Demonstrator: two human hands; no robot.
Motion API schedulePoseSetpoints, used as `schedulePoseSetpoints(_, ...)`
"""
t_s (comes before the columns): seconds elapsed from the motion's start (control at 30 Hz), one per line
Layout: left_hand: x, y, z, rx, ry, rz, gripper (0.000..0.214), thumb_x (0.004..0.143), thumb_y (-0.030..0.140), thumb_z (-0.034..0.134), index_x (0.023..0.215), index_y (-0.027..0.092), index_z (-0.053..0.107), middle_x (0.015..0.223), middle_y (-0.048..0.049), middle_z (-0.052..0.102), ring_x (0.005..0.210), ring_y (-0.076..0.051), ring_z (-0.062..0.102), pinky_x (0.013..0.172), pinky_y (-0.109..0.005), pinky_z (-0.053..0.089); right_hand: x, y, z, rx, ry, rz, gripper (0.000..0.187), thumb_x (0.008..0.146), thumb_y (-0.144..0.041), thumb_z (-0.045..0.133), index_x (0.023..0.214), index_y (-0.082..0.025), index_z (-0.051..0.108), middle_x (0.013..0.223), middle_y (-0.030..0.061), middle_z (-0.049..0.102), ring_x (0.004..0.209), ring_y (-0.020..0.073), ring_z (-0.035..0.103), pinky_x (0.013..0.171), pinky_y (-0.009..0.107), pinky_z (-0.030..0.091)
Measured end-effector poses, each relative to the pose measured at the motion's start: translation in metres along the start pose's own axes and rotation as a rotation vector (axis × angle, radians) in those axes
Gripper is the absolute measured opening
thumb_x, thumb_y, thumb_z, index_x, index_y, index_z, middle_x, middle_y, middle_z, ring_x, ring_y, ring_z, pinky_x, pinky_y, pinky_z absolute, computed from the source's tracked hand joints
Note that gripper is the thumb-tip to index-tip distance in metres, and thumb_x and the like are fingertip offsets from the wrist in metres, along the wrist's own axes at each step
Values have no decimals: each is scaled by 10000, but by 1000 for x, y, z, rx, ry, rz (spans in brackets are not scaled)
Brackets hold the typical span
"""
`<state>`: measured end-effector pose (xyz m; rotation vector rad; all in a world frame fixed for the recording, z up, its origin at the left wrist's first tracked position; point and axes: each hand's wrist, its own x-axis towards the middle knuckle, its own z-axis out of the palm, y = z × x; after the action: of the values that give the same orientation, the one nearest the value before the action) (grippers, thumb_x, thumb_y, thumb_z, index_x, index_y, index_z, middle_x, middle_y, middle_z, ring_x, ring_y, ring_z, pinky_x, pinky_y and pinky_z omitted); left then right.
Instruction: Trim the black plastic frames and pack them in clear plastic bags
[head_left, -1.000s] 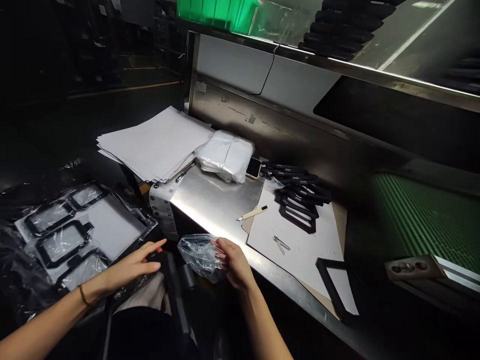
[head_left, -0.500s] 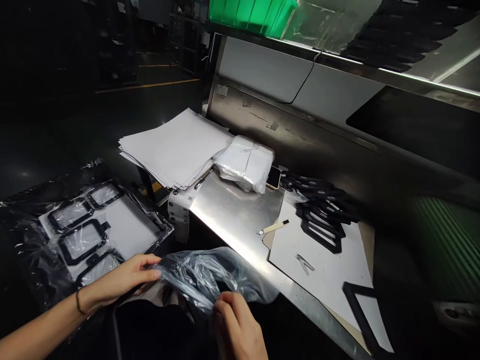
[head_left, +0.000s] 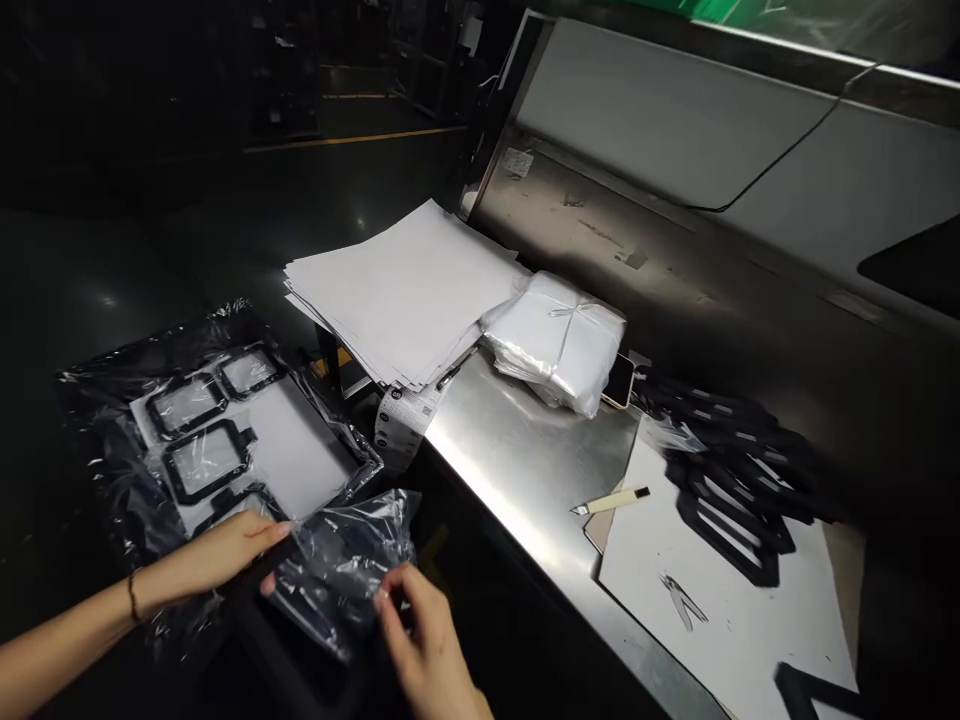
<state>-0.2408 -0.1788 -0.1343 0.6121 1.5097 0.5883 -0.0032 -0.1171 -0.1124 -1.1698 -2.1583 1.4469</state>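
Note:
My left hand [head_left: 217, 555] grips the near edge of a clear plastic bag [head_left: 349, 565], which has a dark rectangular frame inside it. My right hand [head_left: 424, 635] pinches the bag's lower right side with thumb and fingers. Several black rectangular frames [head_left: 206, 460] in plastic film lie on a white sheet [head_left: 296, 450] just beyond my left hand. The film partly veils them, and the sheet's far corners show through it.
A steel bench [head_left: 517, 450] holds a paper stack [head_left: 405, 290], a white wrapped packet [head_left: 555, 340], a phone [head_left: 619, 382], a craft knife [head_left: 611, 500], tweezers [head_left: 682, 600], and black frames [head_left: 735, 500] on white card [head_left: 720, 640]. A steel wall rises behind.
The bag has bunched up and moved towards my left hand. My right hand has shifted left and lower. The whole view has swung left, so the bench items sit further right.

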Motion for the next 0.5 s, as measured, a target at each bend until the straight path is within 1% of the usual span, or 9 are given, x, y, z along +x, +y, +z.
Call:
schedulePoseSetpoints(0.07,3,0,-6,-26,32,-12,416,762,453,490,516,133,589,447,-70,635,322,-94,483,358,-161,288,28,-1,-9,12,-11,42,175,838,-313,407,773,-189,512,731,32,555,677,143,523,620,246,415)
schedulePoseSetpoints(0.13,1,4,-11,-79,75,-33,418,764,460,485,514,134,566,377,-56,609,255,-68,426,332,-151,235,52,-3,-16,4,-17,11,204,849,-295,379,770,-176,525,709,29,521,648,134,495,601,248,395)
schedulePoseSetpoints(0.2,-7,8,-13,-165,90,-39,416,757,458,502,500,134,550,347,-40,592,260,-57,428,358,-140,269,69,-9,-21,1,-16,-59,215,854,-278,367,788,-174,542,721,26,498,663,132,486,617,250,384)
schedulePoseSetpoints(0.27,-20,9,-11,-279,56,-56,406,731,490,520,556,130,583,436,-59,641,334,-81,505,396,-146,324,78,-21,-25,59,-7,-81,219,857,-290,369,769,-183,538,717,12,474,656,123,472,610,241,376)
schedulePoseSetpoints(0.3,-26,6,-7,-330,23,-76,471,735,554,458,605,127,607,504,-82,668,374,-108,542,405,-166,351,79,-28,-24,108,-16,-67,222,856,-304,376,745,-187,528,706,3,461,645,117,464,598,233,373)
schedulePoseSetpoints(0.33,-30,1,-1,-441,-31,-110,550,726,615,399,661,119,628,588,-114,687,421,-143,578,412,-196,378,79,-35,-21,159,-39,-54,226,854,-316,384,720,-191,517,697,-4,452,638,111,460,590,225,372)
schedulePoseSetpoints(0.4,-25,-15,16,-702,-134,-184,790,714,709,130,702,109,643,604,-134,677,418,-180,584,421,-265,415,75,-46,-6,240,-141,-74,243,849,-335,396,690,-194,513,687,-7,456,645,108,468,598,218,381)
schedulePoseSetpoints(0.43,-17,-23,25,-1126,-253,-230,704,680,716,304,665,96,638,604,-134,669,445,-193,590,452,-281,429,71,-47,7,276,-214,-115,260,840,-361,405,679,-196,526,681,-3,469,651,112,480,607,221,391)
schedulePoseSetpoints(0.5,10,-37,42,-1331,-262,-199,581,725,616,413,516,103,589,468,-66,605,441,-165,569,488,-268,440,62,-44,39,371,-341,-160,315,794,-464,439,664,-209,570,673,12,513,655,130,509,625,237,417)
